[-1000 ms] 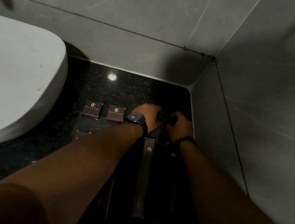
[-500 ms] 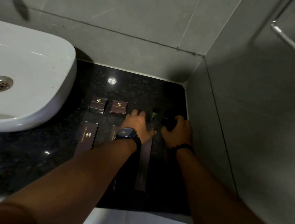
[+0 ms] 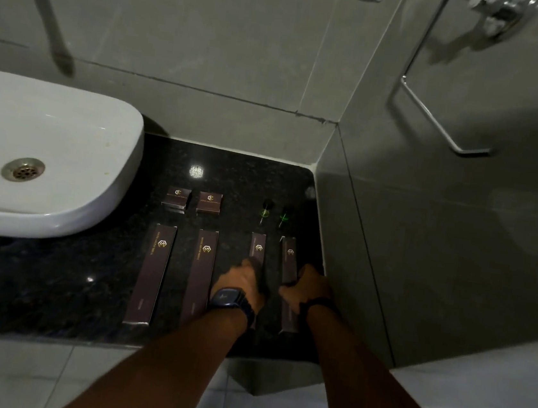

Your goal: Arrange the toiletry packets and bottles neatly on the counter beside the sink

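On the black counter (image 3: 91, 284) lie two small brown boxes (image 3: 176, 197) (image 3: 209, 202) in a back row. Two small dark bottles with green glints (image 3: 266, 211) (image 3: 285, 215) stand to their right. In front lie two wide long brown packets (image 3: 152, 272) (image 3: 199, 278) and two narrow ones. My left hand (image 3: 243, 284), with a watch on the wrist, rests over the left narrow packet (image 3: 258, 248). My right hand (image 3: 306, 288) grips the right narrow packet (image 3: 289, 261) near its middle.
A white sink (image 3: 48, 158) with a metal drain fills the left side. A tiled wall (image 3: 373, 249) closes the counter on the right, with a chrome towel ring (image 3: 438, 122) above. The counter's front edge (image 3: 110, 345) drops to a tiled floor.
Both hands have drawn back from the two small bottles to the narrow long packets in front. The bottles now stand uncovered. The view has pulled back and up.
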`<state>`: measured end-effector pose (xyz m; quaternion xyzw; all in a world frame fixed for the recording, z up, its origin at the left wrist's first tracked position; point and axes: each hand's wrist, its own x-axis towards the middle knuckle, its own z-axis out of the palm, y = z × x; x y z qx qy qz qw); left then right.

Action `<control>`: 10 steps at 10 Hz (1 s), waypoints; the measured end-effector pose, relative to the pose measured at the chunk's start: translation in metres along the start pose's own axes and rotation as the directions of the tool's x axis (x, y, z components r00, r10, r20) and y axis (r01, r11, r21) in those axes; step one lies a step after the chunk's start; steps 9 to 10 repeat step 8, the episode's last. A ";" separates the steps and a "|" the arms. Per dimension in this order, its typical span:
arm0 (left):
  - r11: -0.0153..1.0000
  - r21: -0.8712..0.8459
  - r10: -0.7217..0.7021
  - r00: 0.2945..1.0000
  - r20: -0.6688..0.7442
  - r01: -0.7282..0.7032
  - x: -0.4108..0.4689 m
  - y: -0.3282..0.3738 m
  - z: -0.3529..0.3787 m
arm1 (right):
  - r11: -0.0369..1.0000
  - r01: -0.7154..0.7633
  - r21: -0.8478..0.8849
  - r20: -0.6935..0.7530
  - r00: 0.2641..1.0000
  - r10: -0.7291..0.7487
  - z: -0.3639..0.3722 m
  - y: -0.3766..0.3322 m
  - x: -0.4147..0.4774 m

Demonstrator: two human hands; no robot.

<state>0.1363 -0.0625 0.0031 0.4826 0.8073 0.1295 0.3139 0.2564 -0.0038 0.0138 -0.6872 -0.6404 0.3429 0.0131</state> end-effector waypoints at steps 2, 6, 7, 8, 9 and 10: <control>0.998 0.013 -0.068 0.997 0.031 0.068 -0.012 -0.002 0.006 | 1.000 -0.019 0.019 0.011 1.000 0.019 0.007 0.010 -0.009; 0.997 -0.026 -0.072 0.997 0.029 0.073 -0.012 -0.001 -0.002 | 0.996 -0.089 0.022 0.051 0.995 0.087 0.010 0.010 -0.009; 0.996 -0.060 -0.071 0.997 0.015 0.072 -0.014 -0.002 -0.006 | 0.996 -0.085 0.041 0.038 0.996 0.083 0.010 0.007 -0.010; 0.997 -0.064 -0.050 0.997 -0.060 0.046 -0.013 -0.001 -0.018 | 0.995 -0.047 0.083 -0.131 0.990 0.057 0.002 -0.003 -0.007; 0.997 -0.064 -0.050 0.997 -0.060 0.046 -0.013 -0.001 -0.018 | 0.995 -0.047 0.083 -0.131 0.990 0.057 0.002 -0.003 -0.007; 0.997 -0.064 -0.050 0.997 -0.060 0.046 -0.013 -0.001 -0.018 | 0.995 -0.047 0.083 -0.131 0.990 0.057 0.002 -0.003 -0.007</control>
